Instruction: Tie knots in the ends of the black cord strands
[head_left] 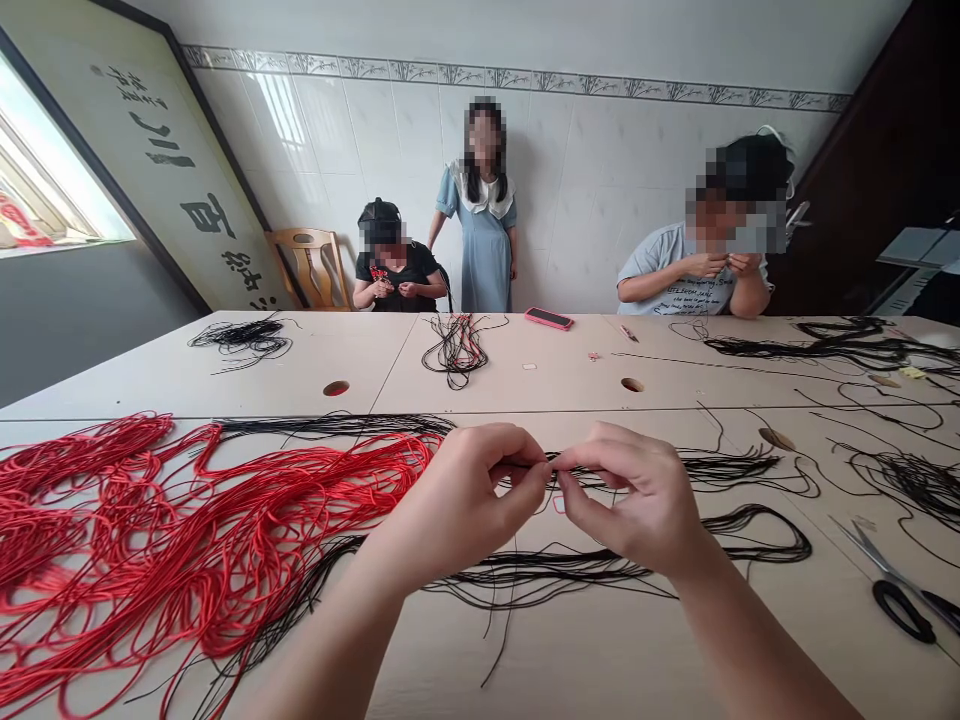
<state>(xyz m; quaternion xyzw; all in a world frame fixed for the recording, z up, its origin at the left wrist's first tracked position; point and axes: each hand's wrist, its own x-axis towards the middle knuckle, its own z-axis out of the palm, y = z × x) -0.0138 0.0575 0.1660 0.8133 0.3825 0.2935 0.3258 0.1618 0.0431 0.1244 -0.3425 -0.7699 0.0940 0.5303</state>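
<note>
My left hand (480, 490) and my right hand (637, 490) meet above the middle of the table, thumbs and forefingers pinched together. Between the fingertips is a thin black cord, mostly hidden by the fingers; loose black cord ends (496, 650) trail down below the hands. Beneath and behind them lie bundles of black cords (555, 575). To the left of my left hand spreads a large tangled heap of red cords (277, 520). A small red-edged piece (559, 505) shows just under the fingertips; its kind I cannot make out.
Scissors (892, 580) lie half open at right. More black cords (922, 485) are strewn on the right side and a black bundle (244, 338) sits far left. A pink-edged phone (549, 318) rests at the far edge. Two people sit opposite; another person stands behind.
</note>
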